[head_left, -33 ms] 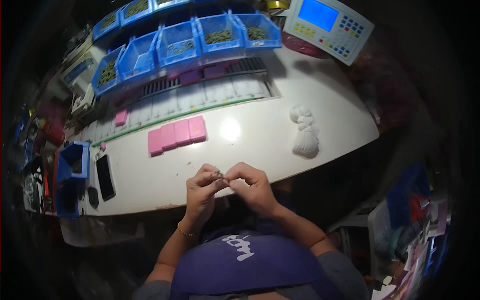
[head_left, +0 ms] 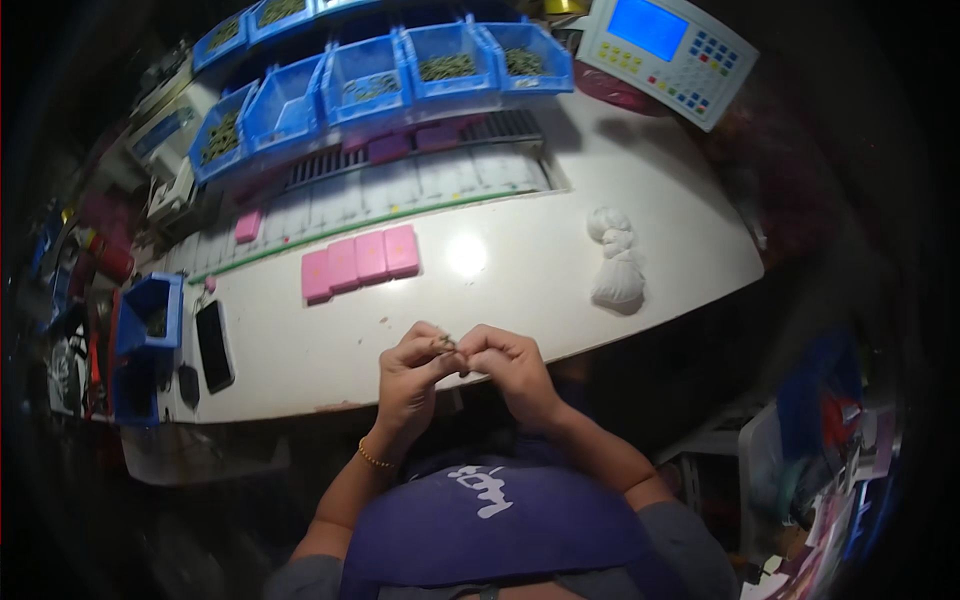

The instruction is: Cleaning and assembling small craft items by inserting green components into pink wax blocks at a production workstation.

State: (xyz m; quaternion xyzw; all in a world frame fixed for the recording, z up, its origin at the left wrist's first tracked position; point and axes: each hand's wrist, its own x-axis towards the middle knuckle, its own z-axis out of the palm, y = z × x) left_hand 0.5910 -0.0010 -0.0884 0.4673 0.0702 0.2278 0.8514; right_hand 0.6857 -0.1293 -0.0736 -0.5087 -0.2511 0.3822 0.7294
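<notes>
My left hand [head_left: 408, 372] is closed in a pinch above the table's front edge. A small brass-coloured piece [head_left: 444, 342] pokes out between its thumb and forefinger; its exact kind is too small to tell. Against it, my right hand [head_left: 512, 368] is also pinched, fingertips touching or nearly touching those of the left. What the right fingertips grip is hidden. Beyond the hands, several pink boxes [head_left: 358, 262] lie side by side in a row on the white table [head_left: 500, 290]. To the right rests a knotted white bag [head_left: 618, 270].
Blue bins [head_left: 450, 70] with small metal-coloured parts stand along the back. A keypad device with a blue screen [head_left: 665, 55] is at the far right. On the left lie a phone [head_left: 214, 345], another blue bin [head_left: 150, 312] and a lone pink box [head_left: 249, 226] behind a green strip.
The whole view has shifted slightly. Both hands stay pinched together, and the small brass-coloured piece shows a little more above the left fingertips.
</notes>
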